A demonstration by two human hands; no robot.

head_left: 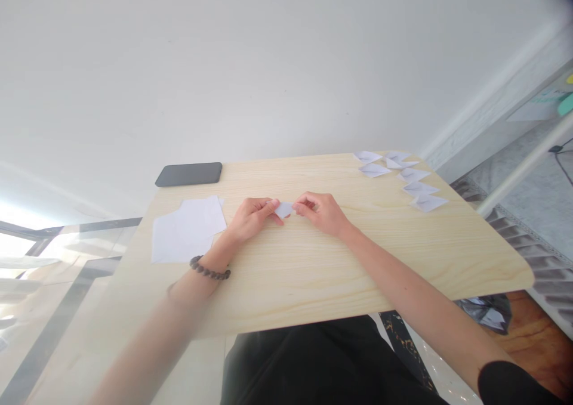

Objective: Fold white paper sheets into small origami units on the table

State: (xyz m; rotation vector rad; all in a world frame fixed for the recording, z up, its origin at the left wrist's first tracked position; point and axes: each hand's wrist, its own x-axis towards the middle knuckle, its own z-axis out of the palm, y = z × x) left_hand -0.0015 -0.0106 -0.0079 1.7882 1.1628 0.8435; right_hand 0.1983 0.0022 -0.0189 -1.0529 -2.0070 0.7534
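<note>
Over the middle of the table, a small piece of folded white paper is held between my two hands. My left hand, with a dark beaded bracelet on its wrist, pinches the paper's left side between thumb and fingers. At the paper's right corner, the fingertips of my right hand are pinched closed on it. Several loose sheets of white paper lie to the left of my left hand. Several folded white paper boats stand at the table's far right.
A dark phone lies at the back left corner of the light wooden table. The white wall rises behind the table's far edge. Below the right side, a dark bag sits on the floor.
</note>
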